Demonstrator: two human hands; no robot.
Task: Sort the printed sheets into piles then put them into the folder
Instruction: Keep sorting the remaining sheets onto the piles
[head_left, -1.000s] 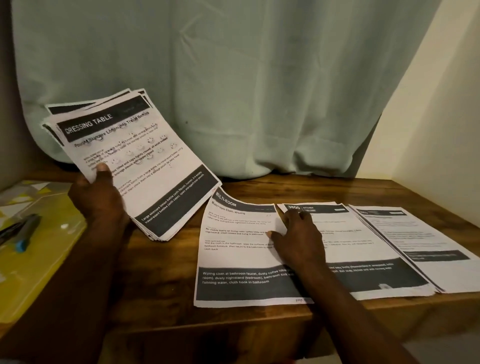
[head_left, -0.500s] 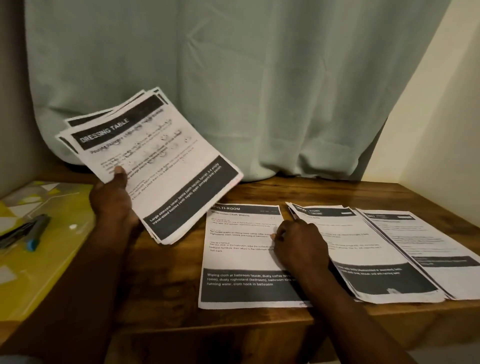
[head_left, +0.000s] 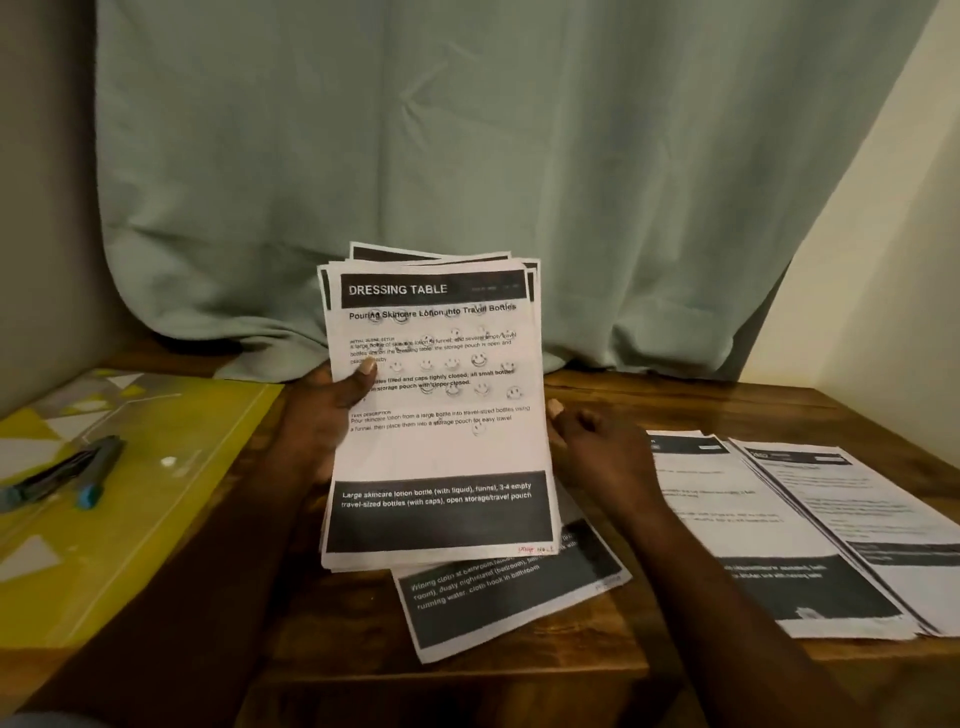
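white stack of sheets gripped by the left hand; right hand loosely curled beside it, cannot tell if holding.

Pale green curtain w/ soft vertical folds fills the bkgd, hanging behind & above the left hand & right hand; its hem bunches on the tabletop just behind them. Dark wooden table, grain visible, runs under both hands & on toward the viewer. Well to the L of the left hand lie 2 pens side by side: a dark marker & a blue-capped marker, cap end nearer the viewer. Cream wall up & to the R of the right hand; grey wall far L of the left hand.
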